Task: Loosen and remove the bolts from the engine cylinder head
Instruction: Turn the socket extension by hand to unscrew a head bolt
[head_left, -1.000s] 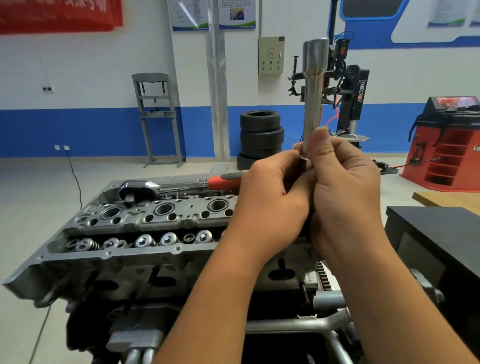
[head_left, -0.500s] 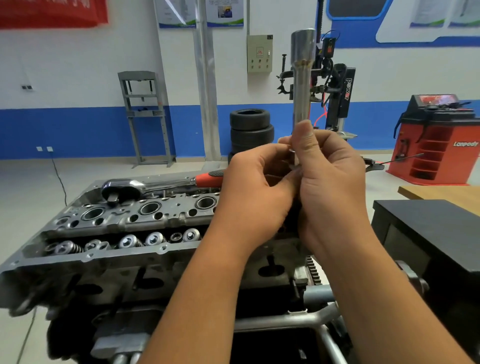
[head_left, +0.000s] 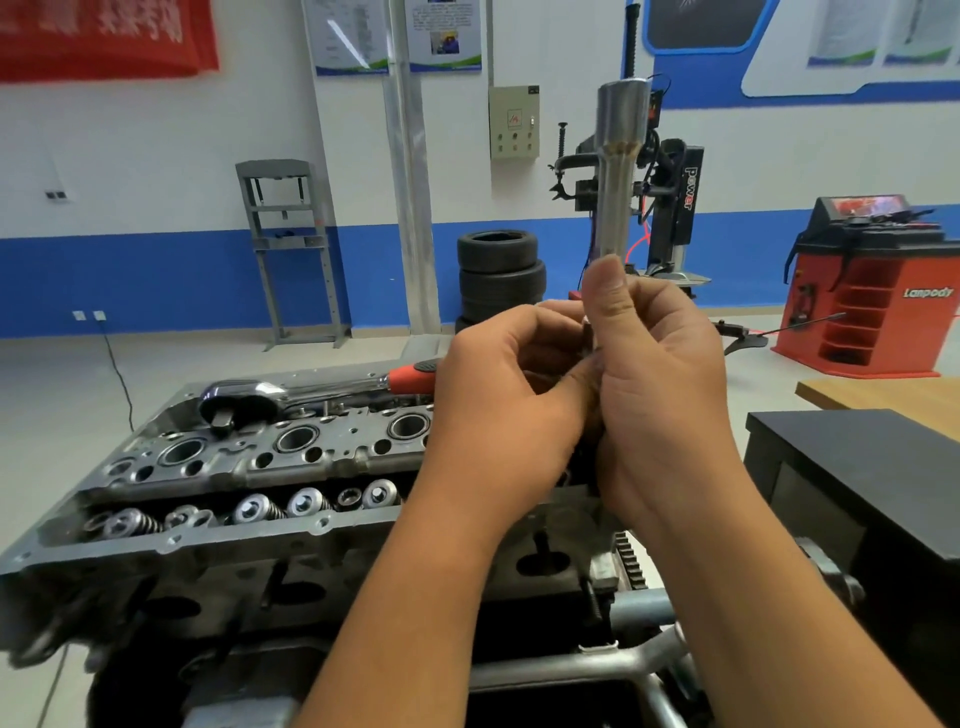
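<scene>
Both hands were up in front of the chest, above the near right end of the cylinder head (head_left: 218, 467). Right hand (head_left: 660, 395) was wrapped around the lower part of a long metal socket (head_left: 618, 171), thumb pressed up along the shaft, holding it upright with the wide end on top. Left hand (head_left: 498, 395) was curled in against the socket's lower end, fingertips tucked toward the right palm. It looked like it was pinching something there, but the spot was hidden between the hands, so couldn't tell what it held.

Cylinder head sat on the engine stand (head_left: 587, 670), lying across the frame from lower left to centre. Valve springs (head_left: 260, 509) showed in a row along the near side, round bores along the top. No bolt could be picked out clearly from this angle.

Ratchet wrench (head_left: 311, 392) lay on the far edge of the head, chrome head to the left, red handle running right and disappearing behind the left hand. Neither hand was touching it.

Right of the stand: a black box (head_left: 862, 467), and behind it a wooden tabletop (head_left: 883, 395). Background: stack of tires (head_left: 501, 275), tire changer (head_left: 670, 208) directly behind the socket, red balancer machine (head_left: 872, 291) at far right.
</scene>
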